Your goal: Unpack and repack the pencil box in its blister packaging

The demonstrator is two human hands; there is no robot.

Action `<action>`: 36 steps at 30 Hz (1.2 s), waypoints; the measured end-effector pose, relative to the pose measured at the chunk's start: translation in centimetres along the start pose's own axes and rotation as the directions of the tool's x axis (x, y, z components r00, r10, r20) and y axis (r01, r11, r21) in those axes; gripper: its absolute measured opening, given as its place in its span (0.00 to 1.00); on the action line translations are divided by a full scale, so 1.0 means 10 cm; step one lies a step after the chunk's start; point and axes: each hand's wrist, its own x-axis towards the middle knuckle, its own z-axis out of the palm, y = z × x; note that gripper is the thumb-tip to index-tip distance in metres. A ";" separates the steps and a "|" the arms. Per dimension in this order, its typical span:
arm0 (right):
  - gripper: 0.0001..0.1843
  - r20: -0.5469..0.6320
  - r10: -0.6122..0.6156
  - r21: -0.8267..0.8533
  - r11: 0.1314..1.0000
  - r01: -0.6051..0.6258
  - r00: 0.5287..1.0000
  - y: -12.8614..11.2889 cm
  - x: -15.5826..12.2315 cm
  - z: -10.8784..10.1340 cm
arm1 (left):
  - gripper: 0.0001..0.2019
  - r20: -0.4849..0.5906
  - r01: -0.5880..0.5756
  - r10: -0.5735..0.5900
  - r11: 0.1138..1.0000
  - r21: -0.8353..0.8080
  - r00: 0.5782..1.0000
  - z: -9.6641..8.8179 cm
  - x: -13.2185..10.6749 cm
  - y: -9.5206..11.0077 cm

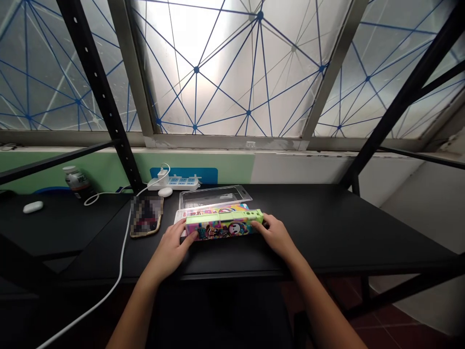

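A long, colourful printed case with a light green edge (225,225), which looks like a pencil case, stands on the black desk in the middle of the head view. My left hand (177,247) is closed around its left end, thumb on the near face and fingers behind. At its right end, my right hand (274,235) grips it the same way, thumb in front. Just behind the case lie a colourful printed card (181,214), partly hidden, and a clear plastic blister shell (218,195).
A phone (146,218) lies left of the case, beside a white cable (121,257) running off the front edge. Behind are a white power strip (178,182) and a small white earbud case (165,192). A bottle (80,182) leans at the far left. Black metal posts (105,106) flank the desk.
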 end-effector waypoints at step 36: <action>0.09 0.188 -0.302 -0.391 0.850 0.353 0.935 -0.79 0.42 0.76 | 0.48 0.098 0.058 -0.064 0.996 0.063 0.993 -0.07 0.00 0.05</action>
